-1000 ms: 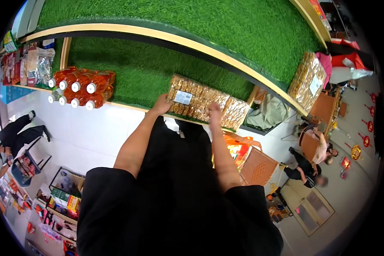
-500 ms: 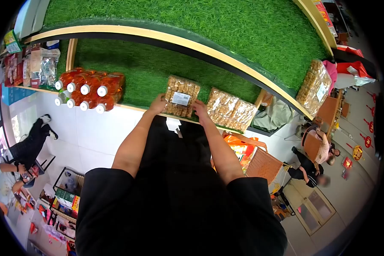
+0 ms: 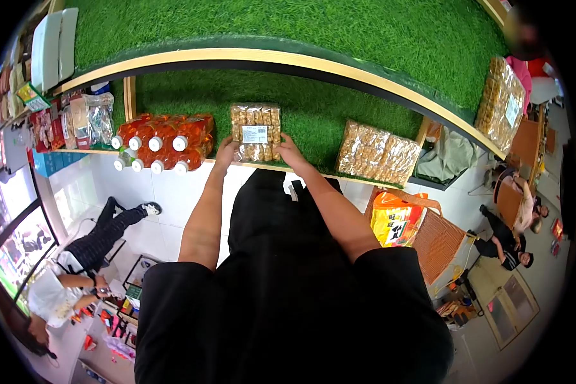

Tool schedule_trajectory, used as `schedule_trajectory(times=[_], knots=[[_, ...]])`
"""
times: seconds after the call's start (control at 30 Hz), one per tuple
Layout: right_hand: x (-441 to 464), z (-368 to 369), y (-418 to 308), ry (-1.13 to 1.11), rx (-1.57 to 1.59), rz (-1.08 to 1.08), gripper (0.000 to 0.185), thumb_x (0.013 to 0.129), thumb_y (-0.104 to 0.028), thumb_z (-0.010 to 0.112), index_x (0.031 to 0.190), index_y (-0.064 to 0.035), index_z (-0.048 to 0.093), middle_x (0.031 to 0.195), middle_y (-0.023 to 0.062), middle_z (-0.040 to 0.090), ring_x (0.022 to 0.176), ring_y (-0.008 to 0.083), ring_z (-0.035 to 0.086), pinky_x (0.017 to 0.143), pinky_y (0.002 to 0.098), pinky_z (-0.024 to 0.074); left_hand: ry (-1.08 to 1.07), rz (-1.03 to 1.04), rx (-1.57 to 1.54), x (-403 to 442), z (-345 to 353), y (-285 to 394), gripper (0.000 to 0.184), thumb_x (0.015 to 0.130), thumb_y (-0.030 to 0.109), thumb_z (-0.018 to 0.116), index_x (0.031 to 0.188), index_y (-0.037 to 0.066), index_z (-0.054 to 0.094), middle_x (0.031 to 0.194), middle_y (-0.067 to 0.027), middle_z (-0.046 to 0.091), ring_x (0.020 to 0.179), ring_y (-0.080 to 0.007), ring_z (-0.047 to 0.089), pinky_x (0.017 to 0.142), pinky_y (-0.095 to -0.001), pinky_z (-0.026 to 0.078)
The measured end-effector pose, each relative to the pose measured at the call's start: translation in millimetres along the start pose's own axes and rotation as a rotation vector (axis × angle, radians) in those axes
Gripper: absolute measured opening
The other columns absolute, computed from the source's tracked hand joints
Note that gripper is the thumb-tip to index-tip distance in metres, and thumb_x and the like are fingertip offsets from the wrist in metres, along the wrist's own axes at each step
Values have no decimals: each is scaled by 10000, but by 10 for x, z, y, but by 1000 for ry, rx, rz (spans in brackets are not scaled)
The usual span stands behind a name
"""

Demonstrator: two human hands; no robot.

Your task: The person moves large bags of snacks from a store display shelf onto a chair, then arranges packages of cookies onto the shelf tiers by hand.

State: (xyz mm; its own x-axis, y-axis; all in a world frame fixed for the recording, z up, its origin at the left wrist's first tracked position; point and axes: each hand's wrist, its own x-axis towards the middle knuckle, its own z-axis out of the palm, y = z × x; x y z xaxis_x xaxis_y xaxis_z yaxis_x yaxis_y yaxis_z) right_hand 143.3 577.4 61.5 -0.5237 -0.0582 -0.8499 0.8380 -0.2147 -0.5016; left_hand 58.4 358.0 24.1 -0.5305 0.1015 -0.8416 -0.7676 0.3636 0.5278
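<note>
A clear-wrapped pack of golden-brown snack pieces [image 3: 256,116] with a white label stands on the lower shelf lined with artificial grass [image 3: 310,137]. My left hand [image 3: 226,153] holds its lower left side, fingers partly hidden at the edge. On the opposite side, my right hand [image 3: 289,152] grips the lower right corner with bent fingers. Left of the pack is a group of orange drink bottles [image 3: 166,142] with white caps, close to my left hand. A second wrapped snack pack [image 3: 377,153] leans farther right, apart from my right hand.
Above runs an upper grass-lined shelf [image 3: 288,25] with a wooden edge; another snack pack [image 3: 500,105] sits at its right end. Bagged goods [image 3: 86,121] fill the left section. Below right is a woven chair [image 3: 438,246] with an orange-yellow bag [image 3: 395,217]. People are at both sides.
Both hands have shifted the snack pack left along the shelf, closer to the bottles. Its gap to the second pack has widened. My view has shifted, and a person at left has moved.
</note>
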Motion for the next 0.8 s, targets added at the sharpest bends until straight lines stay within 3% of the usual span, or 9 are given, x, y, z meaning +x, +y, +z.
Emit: schedule_trajectory(times=[0.1, 0.13, 0.27, 0.47, 0.57, 0.67, 0.7, 0.73, 0.8], knots=[[143, 66, 238, 137, -6, 27, 854, 804, -209, 624, 1472, -117, 101, 1480, 219, 174, 1351, 337, 238, 1058, 436, 264, -2, 94, 111, -24, 29, 96, 650, 788, 222, 558, 1346, -42, 356, 1156, -139, 558, 1027, -200, 533, 890, -293, 401], [153, 79, 281, 204, -16, 82, 881, 747, -214, 652, 1461, -86, 151, 1462, 191, 258, 1335, 323, 281, 1072, 387, 264, -22, 102, 132, -47, 52, 139, 650, 788, 222, 558, 1346, -42, 356, 1156, -139, 558, 1027, -200, 533, 890, -293, 401], [193, 40, 460, 87, 41, -17, 915, 748, -235, 632, 1466, -60, 93, 1502, 179, 158, 1365, 301, 219, 1082, 369, 241, 2, 85, 87, 9, 131, 218, 665, 754, 158, 568, 1344, -57, 349, 1124, -148, 570, 923, -208, 564, 791, -294, 451], [-190, 27, 50, -13, -118, -50, 878, 732, -247, 620, 1439, -1, 160, 1441, 207, 294, 1323, 297, 307, 1066, 330, 275, -78, 161, 179, -17, 97, 272, 567, 746, 67, 490, 1287, -70, 386, 975, -138, 575, 849, -208, 555, 761, -297, 444], [-513, -184, -82, 68, -314, -141, 764, 742, -279, 606, 1372, 26, 302, 1143, 246, 565, 967, 296, 600, 809, 363, 468, -70, 242, 347, -610, 167, 734, 567, 737, 64, 496, 1281, -67, 401, 1034, -160, 568, 902, -220, 553, 794, -305, 441], [-1060, -532, -177, 204, -413, -350, 610, 789, -342, 613, 1263, 13, 466, 912, 178, 654, 780, 264, 636, 712, 346, 482, -290, 183, 456, -1091, 130, 977, 575, 704, 72, 512, 1267, -28, 452, 1111, -134, 561, 989, -229, 529, 873, -310, 417], [-1507, -675, -465, 149, -366, -260, 587, 790, -336, 609, 1252, 4, 483, 890, 182, 648, 763, 259, 630, 670, 348, 482, -441, 189, 507, -1264, 163, 1116, 589, 700, 75, 517, 1281, -6, 454, 1129, -116, 557, 991, -217, 528, 886, -302, 410], [-1730, -773, -490, 221, -381, -332, 538, 773, -335, 600, 1188, 4, 544, 1091, 240, 597, 993, 347, 590, 855, 386, 463, -544, 235, 543, -1414, 219, 1210, 581, 710, 72, 513, 1284, 4, 457, 1143, -106, 552, 1007, -205, 524, 896, -302, 405], [-2226, -950, -650, 350, -400, -439, 503, 780, -334, 589, 1157, -3, 568, 1057, 223, 606, 969, 338, 597, 843, 388, 468, -661, 186, 503, -1733, 414, 1378, 636, 752, 65, 542, 1362, 13, 373, 1180, -104, 524, 1037, -211, 512, 923, -308, 403]])
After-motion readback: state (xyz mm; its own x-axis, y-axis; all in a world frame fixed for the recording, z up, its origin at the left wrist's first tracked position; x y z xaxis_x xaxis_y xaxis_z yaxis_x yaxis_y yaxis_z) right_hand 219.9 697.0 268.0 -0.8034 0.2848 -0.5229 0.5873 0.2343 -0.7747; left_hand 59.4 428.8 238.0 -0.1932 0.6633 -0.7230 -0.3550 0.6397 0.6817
